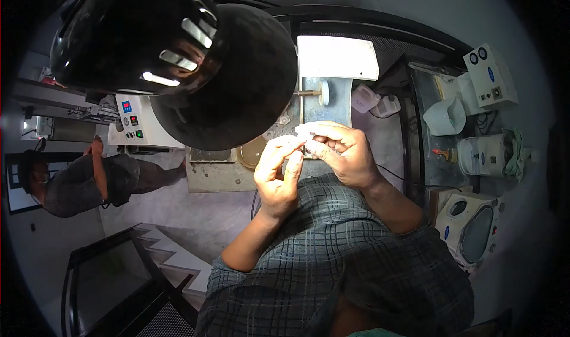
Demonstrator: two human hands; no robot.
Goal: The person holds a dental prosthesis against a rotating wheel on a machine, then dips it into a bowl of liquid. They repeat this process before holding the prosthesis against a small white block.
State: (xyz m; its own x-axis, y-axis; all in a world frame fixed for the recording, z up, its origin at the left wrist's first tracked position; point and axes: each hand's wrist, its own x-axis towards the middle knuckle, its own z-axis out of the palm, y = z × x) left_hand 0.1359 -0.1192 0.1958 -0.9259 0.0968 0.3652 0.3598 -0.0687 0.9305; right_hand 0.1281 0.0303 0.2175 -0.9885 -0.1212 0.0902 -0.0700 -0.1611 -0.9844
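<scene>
Under the lamp, my left hand (pixel 279 179) and my right hand (pixel 344 156) meet with their fingertips pinched together. Between the fingertips is something small and pale that glare and the fingers mostly hide, so its kind cannot be told. Both hands are raised in front of my checked shirt, above the front of the workbench (pixel 222 179). A black lamp (pixel 237 81) hangs close beyond my left hand. Further back, a white round wheel (pixel 324 92) sits on a metal shaft.
A round dish (pixel 252 152) lies on the bench left of my hands. White jugs (pixel 364 99) stand behind on the right. A side bench holds a white pitcher (pixel 445 117) and a machine with gauges (pixel 491 78). Another person (pixel 89 179) is at the left, near a control panel (pixel 133 120).
</scene>
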